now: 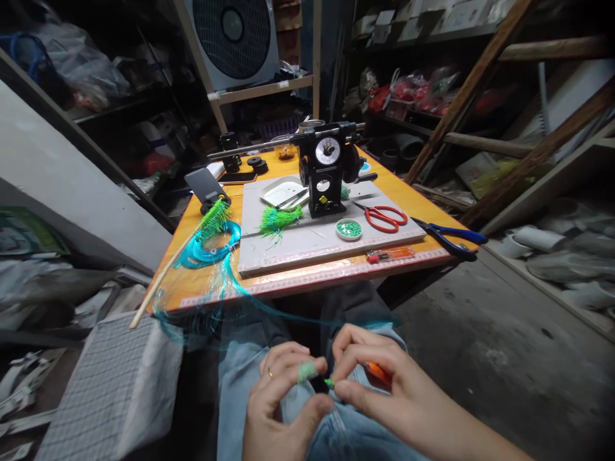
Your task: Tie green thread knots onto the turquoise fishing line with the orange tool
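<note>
Head view: I'm watching the right hand pinching a small green piece. The left hand is hovering beside it, fingertips apart, before the worktop's near edge.

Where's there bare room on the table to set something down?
Board: front strip left of the bead dish, between green tuft and front edge. Table: narrow patch right of the board, behind the pliers. Crowded: left side, with coil and stick.

So I've got one little green bit, two bristly green bundles, one pliers, one scissors, one fan, lol.
</note>
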Demonstrator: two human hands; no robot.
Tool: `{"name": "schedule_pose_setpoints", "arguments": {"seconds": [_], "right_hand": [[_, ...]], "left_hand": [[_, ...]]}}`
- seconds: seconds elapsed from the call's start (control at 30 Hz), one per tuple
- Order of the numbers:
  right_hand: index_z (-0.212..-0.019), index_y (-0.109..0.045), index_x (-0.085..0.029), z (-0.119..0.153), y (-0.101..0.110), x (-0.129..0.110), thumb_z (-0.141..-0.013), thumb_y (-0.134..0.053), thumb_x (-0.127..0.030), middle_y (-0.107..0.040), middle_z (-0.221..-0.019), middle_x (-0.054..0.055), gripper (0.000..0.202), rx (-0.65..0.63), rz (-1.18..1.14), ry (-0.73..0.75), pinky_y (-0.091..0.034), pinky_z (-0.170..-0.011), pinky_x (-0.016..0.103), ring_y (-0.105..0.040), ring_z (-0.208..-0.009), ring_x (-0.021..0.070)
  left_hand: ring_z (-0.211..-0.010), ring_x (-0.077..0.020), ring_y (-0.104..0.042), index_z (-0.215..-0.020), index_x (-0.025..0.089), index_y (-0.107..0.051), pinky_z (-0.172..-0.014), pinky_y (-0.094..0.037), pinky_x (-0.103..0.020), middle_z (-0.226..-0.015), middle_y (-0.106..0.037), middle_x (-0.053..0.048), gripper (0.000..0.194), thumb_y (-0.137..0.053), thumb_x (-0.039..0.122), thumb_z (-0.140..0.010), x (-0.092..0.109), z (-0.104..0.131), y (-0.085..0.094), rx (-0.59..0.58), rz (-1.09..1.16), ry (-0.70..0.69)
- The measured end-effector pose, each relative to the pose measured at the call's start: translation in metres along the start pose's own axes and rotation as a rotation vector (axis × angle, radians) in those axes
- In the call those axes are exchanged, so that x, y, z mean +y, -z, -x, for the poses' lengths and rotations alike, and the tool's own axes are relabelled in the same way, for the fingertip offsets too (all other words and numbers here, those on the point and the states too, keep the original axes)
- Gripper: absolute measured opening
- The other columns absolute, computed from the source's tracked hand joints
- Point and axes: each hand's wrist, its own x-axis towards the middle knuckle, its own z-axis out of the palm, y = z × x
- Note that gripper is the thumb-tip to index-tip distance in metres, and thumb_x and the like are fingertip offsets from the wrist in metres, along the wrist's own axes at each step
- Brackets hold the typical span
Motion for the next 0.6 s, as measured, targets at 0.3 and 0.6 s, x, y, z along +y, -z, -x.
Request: {"name": "schedule_pose_setpoints", "arguments": {"seconds": [0.3, 0.6], "right_hand": [[-0.079, -0.066, -0.021, -0.001, -0.005, 0.0, -0.088, -0.063, -0.021, -0.053, -0.091, 0.0, 0.009, -0.045, 0.083, -0.011, -0.042, -0.078, 0.025, -0.057, -0.087, 0.0138], [-0.084, -0.06, -0.023, -0.001, -0.013, 0.005, -0.089, -0.057, -0.019, -0.053, -0.096, 0.002, 0.007, -0.001, 0.141, 0.005, -0.045, -0.076, 0.025, -0.057, -0.092, 0.0161]], "left_hand": [[-0.085, -0.0219, -0.06, -0.073, 0.023, -0.057, -0.076, -0.05, -0.035, -0.071, -0.062, 0.001, 0.028, -0.058, -0.004, -0.069, 0.01, -0.003, 0.0, 0.048, -0.237, -0.018], [-0.076, -0.0206, -0.054, -0.073, 0.023, -0.048, -0.075, -0.042, -0.038, -0.069, -0.052, 0.002, 0.027, -0.052, -0.002, -0.064, 0.007, -0.001, -0.017, 0.187, -0.307, -0.082]]}}
